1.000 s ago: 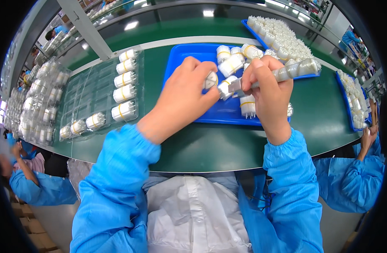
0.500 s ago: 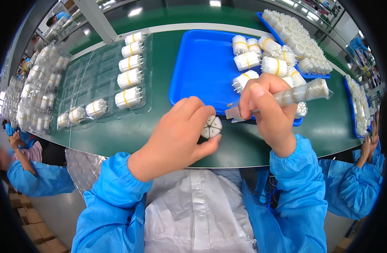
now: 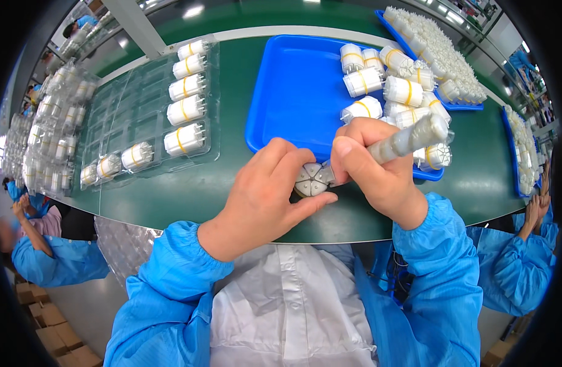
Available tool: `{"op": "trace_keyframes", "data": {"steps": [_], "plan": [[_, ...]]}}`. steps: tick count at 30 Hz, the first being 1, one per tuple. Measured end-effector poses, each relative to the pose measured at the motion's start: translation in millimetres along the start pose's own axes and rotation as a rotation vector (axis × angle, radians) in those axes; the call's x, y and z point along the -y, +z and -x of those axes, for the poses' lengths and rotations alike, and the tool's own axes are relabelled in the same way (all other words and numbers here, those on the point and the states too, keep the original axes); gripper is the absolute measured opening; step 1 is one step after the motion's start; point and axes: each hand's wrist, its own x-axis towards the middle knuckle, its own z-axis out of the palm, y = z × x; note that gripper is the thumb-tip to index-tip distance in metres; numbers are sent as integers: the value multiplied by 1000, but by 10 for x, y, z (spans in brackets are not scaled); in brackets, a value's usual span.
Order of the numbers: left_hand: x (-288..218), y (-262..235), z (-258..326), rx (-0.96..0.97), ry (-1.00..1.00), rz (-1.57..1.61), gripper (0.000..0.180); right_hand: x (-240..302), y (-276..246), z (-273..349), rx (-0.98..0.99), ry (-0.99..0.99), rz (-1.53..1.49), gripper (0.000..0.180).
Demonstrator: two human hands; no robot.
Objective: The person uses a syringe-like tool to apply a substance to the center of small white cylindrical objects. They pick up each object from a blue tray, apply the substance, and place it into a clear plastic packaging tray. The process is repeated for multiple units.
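Between the thumb and fingers of my left hand (image 3: 254, 199) is a white cylindrical part (image 3: 311, 181). Its round end faces up, split into wedge segments with small pins, and the rest is hidden by my fingers. My right hand (image 3: 379, 177) is closed round a hand tool (image 3: 411, 138) with a thick, wrapped grey-white handle. The tool's flat pale tip meets the right edge of the part's segmented end. Just beyond both hands, a blue tray (image 3: 293, 92) carries several similar white cylinders (image 3: 404, 92) with yellow bands, heaped on its right side.
To the left lies a clear plastic compartment tray (image 3: 125, 104) with banded cylinders along its right and near rows. Stacked filled trays (image 3: 54, 131) stand farther left. Another blue tray packed with white parts (image 3: 437, 55) is at the back right. Co-workers in blue sleeves (image 3: 513, 269) sit on both sides.
My right hand has moved left and slightly down, bringing the tool's tip from beside the white part onto its end. My left hand still holds the part, thumb stretched farther right.
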Motion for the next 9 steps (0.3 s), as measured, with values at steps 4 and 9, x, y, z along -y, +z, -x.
{"op": "trace_keyframes", "data": {"steps": [4,9], "plan": [[-20,23,2,-67,17,3,56,33,44,19,-111,21,-148,28],[-14,4,35,-31,23,99,65,42,-20,23,-115,-27,-137,24]]}}
